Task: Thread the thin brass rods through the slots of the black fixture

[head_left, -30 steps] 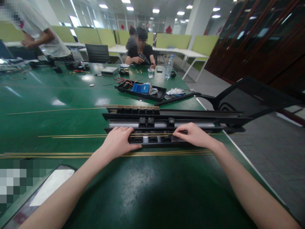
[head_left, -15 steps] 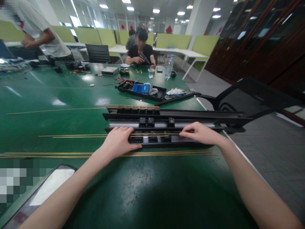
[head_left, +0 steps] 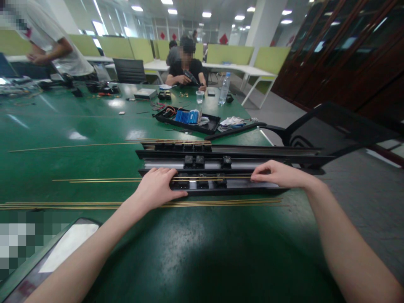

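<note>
My left hand [head_left: 156, 185] grips the left part of the nearest black channel [head_left: 243, 191], its thumb along the front edge and its fingers over the back. Black blocks [head_left: 202, 182] sit inside that channel. Two thin brass rods [head_left: 104, 181] run over the blocks and stick out far to the left, passing by my left hand. Toward the channel's right end, my right hand [head_left: 276, 173] pinches the longer brass rod [head_left: 238, 177] between thumb and fingers. Behind lies a second black channel [head_left: 158, 163] with more blocks in it.
Loose brass rods [head_left: 221, 203] lie in front of the channel, and others [head_left: 176, 140] behind it. A black tray [head_left: 160, 119] with a blue item, a water bottle [head_left: 224, 89] and a chair [head_left: 328, 126] stand farther off. Across the green table a person [head_left: 187, 69] holds a power tool.
My right hand has slid to the right along the brass rod, toward the channel's end. My left hand has stayed in place on the channel.
</note>
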`<state>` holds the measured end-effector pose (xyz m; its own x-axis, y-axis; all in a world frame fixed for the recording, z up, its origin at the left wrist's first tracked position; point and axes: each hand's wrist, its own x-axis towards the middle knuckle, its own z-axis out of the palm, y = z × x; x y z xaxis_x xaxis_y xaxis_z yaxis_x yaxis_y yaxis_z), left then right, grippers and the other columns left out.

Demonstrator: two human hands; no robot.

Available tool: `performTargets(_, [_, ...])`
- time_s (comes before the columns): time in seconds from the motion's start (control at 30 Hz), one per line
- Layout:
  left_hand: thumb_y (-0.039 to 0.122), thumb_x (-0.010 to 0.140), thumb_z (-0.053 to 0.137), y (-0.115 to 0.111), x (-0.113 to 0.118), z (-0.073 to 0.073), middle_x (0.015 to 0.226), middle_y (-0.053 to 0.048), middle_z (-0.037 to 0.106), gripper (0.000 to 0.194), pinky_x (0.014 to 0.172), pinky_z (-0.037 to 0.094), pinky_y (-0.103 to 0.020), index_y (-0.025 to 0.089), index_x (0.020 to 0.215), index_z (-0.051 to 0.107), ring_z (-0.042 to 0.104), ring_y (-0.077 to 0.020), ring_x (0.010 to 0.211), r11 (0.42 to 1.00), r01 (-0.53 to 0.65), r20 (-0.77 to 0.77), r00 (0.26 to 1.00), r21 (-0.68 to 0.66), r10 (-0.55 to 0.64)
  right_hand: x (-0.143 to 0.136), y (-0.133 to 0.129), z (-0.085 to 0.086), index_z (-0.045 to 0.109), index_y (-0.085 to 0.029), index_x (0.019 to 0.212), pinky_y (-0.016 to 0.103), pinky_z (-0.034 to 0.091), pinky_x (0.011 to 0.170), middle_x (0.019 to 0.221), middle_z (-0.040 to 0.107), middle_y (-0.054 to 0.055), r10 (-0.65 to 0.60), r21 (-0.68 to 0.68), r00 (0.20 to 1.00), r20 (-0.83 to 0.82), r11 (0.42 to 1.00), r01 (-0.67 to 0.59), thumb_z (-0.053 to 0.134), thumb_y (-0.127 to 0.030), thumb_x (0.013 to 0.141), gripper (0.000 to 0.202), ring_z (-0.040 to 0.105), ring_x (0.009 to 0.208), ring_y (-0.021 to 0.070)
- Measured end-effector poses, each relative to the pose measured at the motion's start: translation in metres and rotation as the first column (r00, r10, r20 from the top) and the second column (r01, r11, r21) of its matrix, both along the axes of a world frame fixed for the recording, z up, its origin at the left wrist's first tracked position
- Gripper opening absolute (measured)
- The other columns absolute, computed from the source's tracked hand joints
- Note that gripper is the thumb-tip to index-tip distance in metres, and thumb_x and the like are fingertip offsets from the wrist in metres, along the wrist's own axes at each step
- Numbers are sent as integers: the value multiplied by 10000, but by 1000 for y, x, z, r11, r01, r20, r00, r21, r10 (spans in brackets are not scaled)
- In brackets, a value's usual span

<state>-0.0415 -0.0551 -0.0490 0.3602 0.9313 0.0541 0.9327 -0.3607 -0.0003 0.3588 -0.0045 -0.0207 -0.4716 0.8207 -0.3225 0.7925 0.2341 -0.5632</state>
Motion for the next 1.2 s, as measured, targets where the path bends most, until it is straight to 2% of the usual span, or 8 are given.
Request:
performTargets(0.4, [779, 766, 518, 1, -1, 0, 1095, -119, 725, 700, 876, 476, -442, 188, 1121, 640, 662, -335, 1007, 1000, 6, 10, 1000, -2, -6, 19, -1, 7, 797, -220, 879, 318, 463, 706, 846, 748, 45, -47, -9, 997, 64, 999, 48, 609, -647, 814, 471, 641, 814, 247])
performTargets(0.57, [776, 759, 527, 2, 0, -1, 1112, -124, 723, 702, 879, 478, -438, 193, 1131, 644, 660, -338, 1019, 1000, -5, 6, 1000, -7, 5, 26, 0, 10, 798, -209, 856, 327, 471, 741, 848, 749, 52, -61, -15, 995, 84, 998, 63, 618, -660, 795, 489, 646, 828, 253])
performTargets(0.77, [776, 760, 527, 1, -1, -1, 1104, -121, 725, 696, 875, 483, -435, 199, 1130, 641, 664, -341, 1018, 1000, -3, 16, 1000, 0, 3, 35, -1, 15, 806, -214, 846, 352, 492, 791, 882, 769, 62, -152, -31, 979, 132, 987, 157, 607, -711, 767, 541, 673, 892, 288])
performTargets(0.97, [782, 737, 543, 2, -1, -1, 1091, -118, 728, 703, 845, 494, -415, 207, 1129, 641, 668, -334, 996, 1000, -19, 26, 999, -21, 20, 47, 2, 16, 804, -207, 865, 399, 513, 816, 900, 779, 74, -214, 37, 957, 196, 977, 211, 609, -675, 778, 514, 688, 899, 313])
performTargets(1.07, [781, 740, 539, 2, 0, -1, 1080, -113, 729, 691, 827, 499, -401, 208, 1113, 637, 672, -323, 986, 999, -22, 30, 999, -27, 23, 32, 0, 17, 792, -208, 925, 392, 516, 793, 942, 777, 73, -202, 143, 968, 148, 973, 181, 595, -617, 818, 467, 688, 874, 295])
performTargets(1.2, [772, 746, 543, 1, 0, -1, 1083, -110, 730, 672, 828, 500, -395, 212, 1105, 633, 674, -323, 990, 1000, -19, 37, 999, -22, 19, -15, -6, 9, 770, -221, 936, 364, 502, 825, 998, 767, 69, -147, 337, 988, -57, 928, 157, 580, -550, 865, 386, 677, 921, 271])
